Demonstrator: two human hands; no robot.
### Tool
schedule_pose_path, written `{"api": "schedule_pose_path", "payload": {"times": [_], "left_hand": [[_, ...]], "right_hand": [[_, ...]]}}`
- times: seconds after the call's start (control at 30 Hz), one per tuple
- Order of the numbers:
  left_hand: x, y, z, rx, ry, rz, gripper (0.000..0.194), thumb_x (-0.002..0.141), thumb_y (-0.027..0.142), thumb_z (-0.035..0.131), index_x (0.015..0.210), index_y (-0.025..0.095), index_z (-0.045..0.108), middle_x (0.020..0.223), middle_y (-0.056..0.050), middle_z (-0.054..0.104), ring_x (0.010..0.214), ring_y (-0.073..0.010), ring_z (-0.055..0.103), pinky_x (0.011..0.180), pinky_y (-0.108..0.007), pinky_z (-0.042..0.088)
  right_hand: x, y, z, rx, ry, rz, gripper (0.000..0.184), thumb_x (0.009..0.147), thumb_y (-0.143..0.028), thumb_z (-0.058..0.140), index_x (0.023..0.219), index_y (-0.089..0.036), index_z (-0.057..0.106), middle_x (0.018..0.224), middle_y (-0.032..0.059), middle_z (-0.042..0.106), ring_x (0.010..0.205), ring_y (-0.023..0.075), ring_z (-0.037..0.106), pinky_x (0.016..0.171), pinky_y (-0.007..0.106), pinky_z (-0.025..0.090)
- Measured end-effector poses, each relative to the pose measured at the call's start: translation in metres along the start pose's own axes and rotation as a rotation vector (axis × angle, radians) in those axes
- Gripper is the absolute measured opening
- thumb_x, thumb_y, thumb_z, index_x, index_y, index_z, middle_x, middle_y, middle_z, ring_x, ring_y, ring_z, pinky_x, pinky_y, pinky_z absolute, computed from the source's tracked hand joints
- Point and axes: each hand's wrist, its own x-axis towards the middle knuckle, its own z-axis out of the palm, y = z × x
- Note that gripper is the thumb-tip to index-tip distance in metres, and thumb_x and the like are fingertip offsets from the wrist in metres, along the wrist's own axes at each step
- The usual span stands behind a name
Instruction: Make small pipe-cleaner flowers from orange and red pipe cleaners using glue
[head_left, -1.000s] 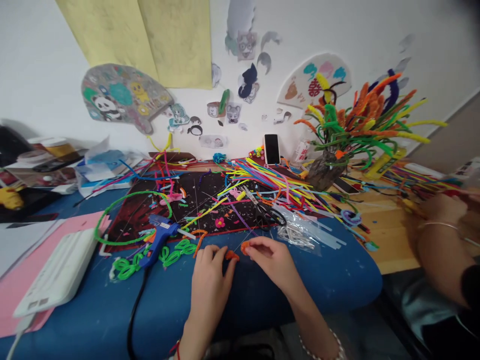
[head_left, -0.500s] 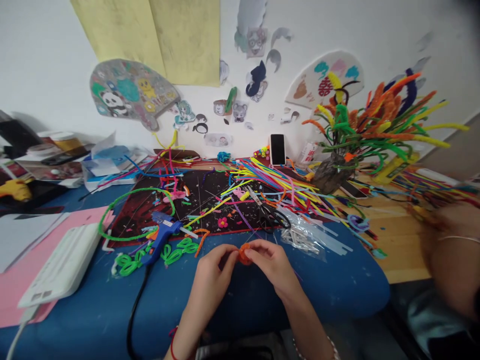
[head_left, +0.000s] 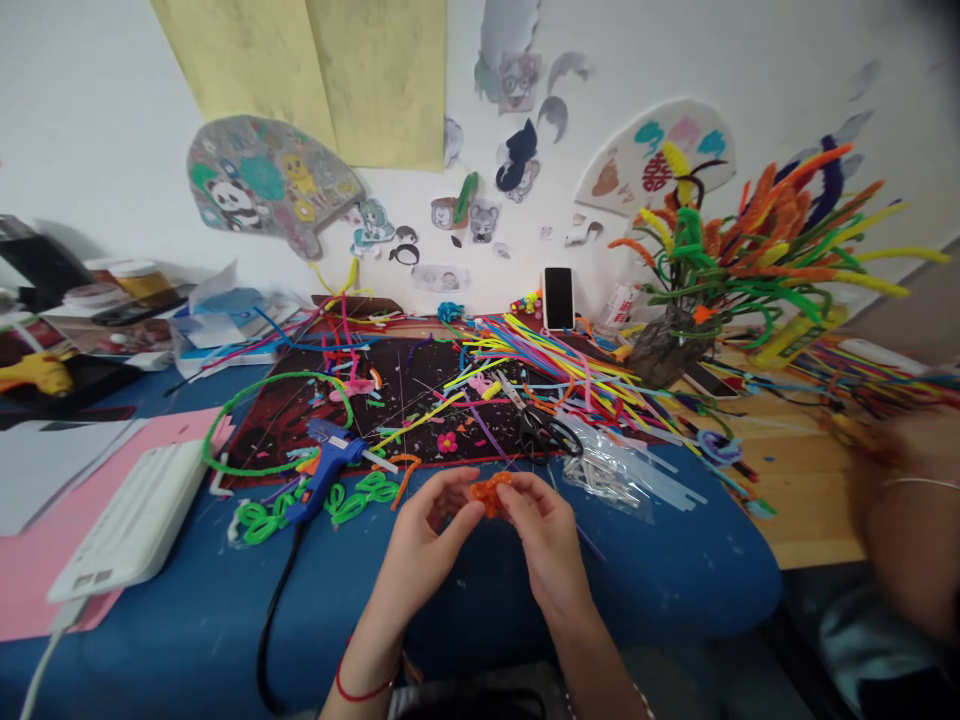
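Between my two hands is a small bent piece of orange pipe cleaner (head_left: pixel 491 494), held above the front of the blue table cover (head_left: pixel 480 590). My left hand (head_left: pixel 439 530) has its thumb and fingers closed on the piece's left side. My right hand (head_left: pixel 538 515) pinches its right side between thumb and fingers. Parts of the orange piece are hidden by the fingertips. Just left of my hands lie another bent orange pipe cleaner (head_left: pixel 406 480) and green looped pipe cleaners (head_left: pixel 360 500). A blue glue gun (head_left: pixel 328 465) rests beside these.
Black scissors (head_left: pixel 544 428) and a plastic bag of white sticks (head_left: pixel 607 470) lie beyond my right hand. Many coloured pipe cleaners (head_left: pixel 540 350) cover the dark mat (head_left: pixel 420 370). A white power strip (head_left: pixel 131 515) is at left. At right are a vase of pipe-cleaner flowers (head_left: pixel 660 345) and another person's arm (head_left: pixel 915 510).
My hands, apart with an orange piece in each one second ago, have come together. The orange pieces now meet between my fingertips. The view has shifted slightly left.
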Motion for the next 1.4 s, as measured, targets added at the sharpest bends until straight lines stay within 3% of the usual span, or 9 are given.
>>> {"api": "schedule_pose_path", "payload": {"times": [0.13,0.33,0.87,1.2,1.4], "left_hand": [[-0.003,-0.005,0.009,-0.107,0.108,-0.050,0.014,0.076,0.027,0.068,0.083,0.015,0.067,0.076,-0.003,0.071,0.069,-0.0159,0.067,0.066,-0.026,0.054],[-0.004,-0.005,0.015,-0.154,0.203,-0.081,0.013,0.075,0.026,0.069,0.078,0.014,0.068,0.069,-0.001,0.071,0.062,-0.0129,0.064,0.062,-0.022,0.053],[-0.004,0.005,0.008,-0.105,0.109,-0.089,0.011,0.076,0.026,0.068,0.075,0.015,0.070,0.061,0.000,0.071,0.053,-0.0139,0.065,0.052,-0.023,0.054],[-0.007,-0.001,0.014,-0.216,0.145,-0.131,0.014,0.072,0.026,0.072,0.079,0.015,0.074,0.072,-0.004,0.077,0.065,-0.0179,0.071,0.065,-0.028,0.057],[-0.006,0.001,0.009,-0.120,0.111,-0.091,0.018,0.076,0.031,0.068,0.073,0.014,0.074,0.062,-0.002,0.069,0.058,-0.0157,0.063,0.059,-0.026,0.053]], "right_hand": [[-0.006,0.003,0.006,0.023,0.080,-0.049,0.020,0.069,-0.033,0.078,0.076,-0.018,0.067,0.074,0.0015,0.071,0.070,0.0158,0.066,0.068,0.028,0.054],[-0.012,0.009,0.009,0.071,0.115,-0.069,0.018,0.070,-0.030,0.077,0.076,-0.018,0.066,0.071,0.0009,0.070,0.067,0.0140,0.064,0.067,0.026,0.053],[-0.015,0.013,0.005,0.052,0.090,-0.056,0.017,0.071,-0.031,0.076,0.075,-0.018,0.066,0.073,0.0012,0.070,0.069,0.0150,0.064,0.067,0.027,0.053],[-0.018,0.015,0.009,0.019,0.144,-0.129,0.016,0.077,-0.032,0.072,0.076,-0.018,0.064,0.069,-0.0002,0.067,0.064,0.0130,0.063,0.062,0.024,0.053],[-0.022,0.019,0.006,-0.089,0.048,-0.143,0.020,0.077,-0.030,0.072,0.094,-0.020,0.064,0.091,0.0035,0.070,0.083,0.0176,0.068,0.073,0.027,0.057]]}}
